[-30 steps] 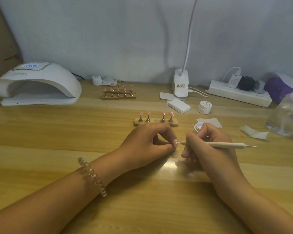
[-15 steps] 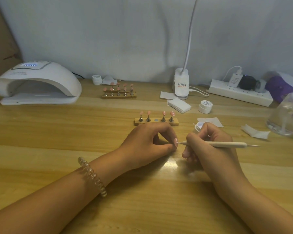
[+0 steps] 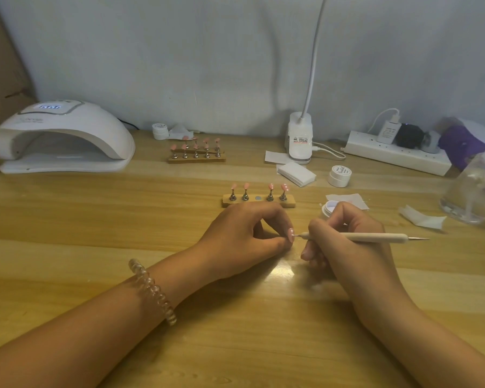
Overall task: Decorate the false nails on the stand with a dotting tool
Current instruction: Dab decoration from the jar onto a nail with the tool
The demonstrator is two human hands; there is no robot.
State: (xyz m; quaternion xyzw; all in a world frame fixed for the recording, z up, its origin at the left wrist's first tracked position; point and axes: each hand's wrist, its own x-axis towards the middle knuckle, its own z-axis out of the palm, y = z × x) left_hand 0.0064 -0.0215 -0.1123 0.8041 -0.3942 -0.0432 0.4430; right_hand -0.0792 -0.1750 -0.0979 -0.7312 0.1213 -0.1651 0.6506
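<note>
Left hand (image 3: 244, 233) pinches false nail (image 3: 291, 235) just in front of stand (image 3: 258, 203), right hand (image 3: 347, 245) grips dotting tool (image 3: 375, 237) at it; looks mid-dotting, next needs steady light dab.

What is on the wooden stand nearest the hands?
Four pink false nails on metal holders and one bare middle slot. The left hand covers some of the stand's front edge.

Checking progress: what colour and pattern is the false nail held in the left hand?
The false nail is pink with white dots; head view shows it.
</note>
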